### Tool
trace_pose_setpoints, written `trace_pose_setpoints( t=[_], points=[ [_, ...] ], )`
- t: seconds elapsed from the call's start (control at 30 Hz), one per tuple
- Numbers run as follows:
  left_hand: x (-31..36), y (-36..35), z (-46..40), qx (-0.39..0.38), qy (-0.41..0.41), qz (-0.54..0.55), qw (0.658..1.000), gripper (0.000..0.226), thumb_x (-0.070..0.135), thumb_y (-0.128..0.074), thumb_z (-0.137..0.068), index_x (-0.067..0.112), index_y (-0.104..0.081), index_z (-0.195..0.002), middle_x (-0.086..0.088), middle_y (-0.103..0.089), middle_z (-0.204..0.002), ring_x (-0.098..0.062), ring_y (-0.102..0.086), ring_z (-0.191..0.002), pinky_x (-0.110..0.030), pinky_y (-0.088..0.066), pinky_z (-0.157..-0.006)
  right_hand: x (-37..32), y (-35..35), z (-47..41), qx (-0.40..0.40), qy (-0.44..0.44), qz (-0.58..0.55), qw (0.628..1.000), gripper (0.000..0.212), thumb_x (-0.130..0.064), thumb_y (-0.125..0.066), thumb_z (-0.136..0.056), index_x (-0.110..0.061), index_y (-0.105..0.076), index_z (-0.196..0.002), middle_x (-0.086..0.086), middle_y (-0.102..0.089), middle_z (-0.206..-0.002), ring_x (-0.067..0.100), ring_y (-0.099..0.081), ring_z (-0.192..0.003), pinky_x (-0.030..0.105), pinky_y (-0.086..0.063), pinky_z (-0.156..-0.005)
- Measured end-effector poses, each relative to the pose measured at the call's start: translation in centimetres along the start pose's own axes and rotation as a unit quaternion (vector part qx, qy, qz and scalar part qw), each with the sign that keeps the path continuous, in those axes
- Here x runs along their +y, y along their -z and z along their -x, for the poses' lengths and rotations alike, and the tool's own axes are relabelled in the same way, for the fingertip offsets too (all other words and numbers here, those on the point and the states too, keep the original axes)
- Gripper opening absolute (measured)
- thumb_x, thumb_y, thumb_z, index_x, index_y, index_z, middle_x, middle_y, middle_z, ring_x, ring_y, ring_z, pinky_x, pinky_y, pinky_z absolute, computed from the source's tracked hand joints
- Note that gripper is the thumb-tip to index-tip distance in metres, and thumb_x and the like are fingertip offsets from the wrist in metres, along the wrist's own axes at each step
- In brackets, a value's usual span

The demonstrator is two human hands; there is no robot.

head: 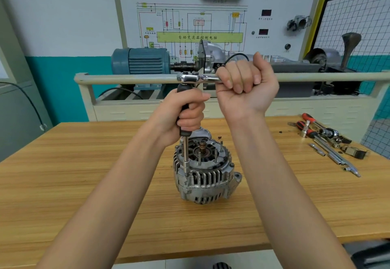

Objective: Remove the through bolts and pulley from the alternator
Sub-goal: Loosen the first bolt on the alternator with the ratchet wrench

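Gripping the black extension handle [185, 108] in the left hand [185, 112], clutching the ratchet [198, 78] in the right hand [244, 82], standing over the alternator [204, 173] on the table [84, 173].

The alternator [203, 174] is a round, silver-grey metal thing with slots all around its side. It stands on end on the wooden table [84, 173], near the middle. Its open top faces up — you can see a dark inside, a small coppery shaft in the center and a few thin pins sticking up. A bolt [186, 175] sits at the left rim — the tip of a long tool [185, 154] stands straight up on it.
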State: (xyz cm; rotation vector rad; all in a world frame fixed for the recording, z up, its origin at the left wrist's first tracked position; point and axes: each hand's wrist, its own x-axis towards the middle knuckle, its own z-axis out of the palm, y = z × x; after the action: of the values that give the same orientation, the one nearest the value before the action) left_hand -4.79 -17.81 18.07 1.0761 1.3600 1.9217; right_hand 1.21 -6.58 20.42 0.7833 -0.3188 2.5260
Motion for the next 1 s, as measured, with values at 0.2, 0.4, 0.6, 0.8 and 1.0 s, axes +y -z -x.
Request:
trace_pose_setpoints(
  t=[0.2, 0.4, 0.6, 0.8, 1.0],
  points=[
    [-0.9, -2.0, -1.2, 0.278, -0.079, -0.096, 0.953, 0.043, 0.002, -0.056, -0.085, 0.020, -0.031, -0.054, 0.006, -0.025, -0.040, -0.010, -0.017, -0.034, -0.015, -0.016, -0.038, 1.9, -1.0, 2.1, -0.097, 0.161, 0.198, 0.962, 0.048, -0.003, -0.042, -0.086, -0.018, -0.033, -0.041, -0.004, -0.027, -0.035, 0.010, -0.022, -0.034, 0.026, -0.022, -0.044],
    [-1.6, -2.3, -1.1, 0.286, -0.110, -0.121, 0.944, 0.041, -0.001, -0.057, -0.080, 0.019, -0.033, -0.054, 0.003, -0.027, -0.044, -0.012, -0.020, -0.038, -0.016, -0.018, -0.040, 2.5, -1.4, 2.9, -0.136, 0.236, 0.246, 0.930, 0.046, 0.001, -0.039, -0.083, -0.019, -0.028, -0.043, -0.005, -0.029, -0.036, 0.008, -0.024, -0.034, 0.026, -0.018, -0.045],
    [0.1, 0.7, 0.4, -0.007, -0.037, -0.038, 0.999, 0.033, 0.014, -0.061, -0.074, 0.019, -0.044, -0.046, 0.005, -0.033, -0.036, -0.008, -0.026, -0.028, -0.017, -0.021, -0.035, 0.3, -0.9, 0.0, -0.040, -0.007, 0.077, 0.996, 0.050, -0.013, -0.042, -0.083, -0.017, -0.033, -0.034, -0.005, -0.024, -0.031, 0.010, -0.021, -0.029, 0.020, -0.023, -0.039],
    [-0.5, -0.2, -0.3, 0.053, -0.034, -0.016, 0.998, 0.045, 0.009, -0.055, -0.083, 0.021, -0.037, -0.044, 0.009, -0.026, -0.034, -0.005, -0.018, -0.026, -0.013, -0.015, -0.033, 0.2, -0.2, -0.4, 0.009, -0.001, 0.015, 1.000, 0.049, -0.013, -0.041, -0.084, -0.017, -0.032, -0.035, -0.004, -0.023, -0.032, 0.010, -0.022, -0.029, 0.020, -0.022, -0.039],
    [-1.9, -2.1, -1.3, 0.346, -0.143, -0.105, 0.921, 0.043, 0.002, -0.060, -0.080, 0.020, -0.029, -0.057, -0.001, -0.023, -0.053, -0.016, -0.017, -0.047, -0.025, -0.014, -0.047, 2.3, -1.1, 2.2, -0.137, 0.160, 0.213, 0.954, 0.049, -0.002, -0.040, -0.085, -0.019, -0.029, -0.040, -0.004, -0.027, -0.035, 0.011, -0.020, -0.034, 0.028, -0.018, -0.044]
  ],
)
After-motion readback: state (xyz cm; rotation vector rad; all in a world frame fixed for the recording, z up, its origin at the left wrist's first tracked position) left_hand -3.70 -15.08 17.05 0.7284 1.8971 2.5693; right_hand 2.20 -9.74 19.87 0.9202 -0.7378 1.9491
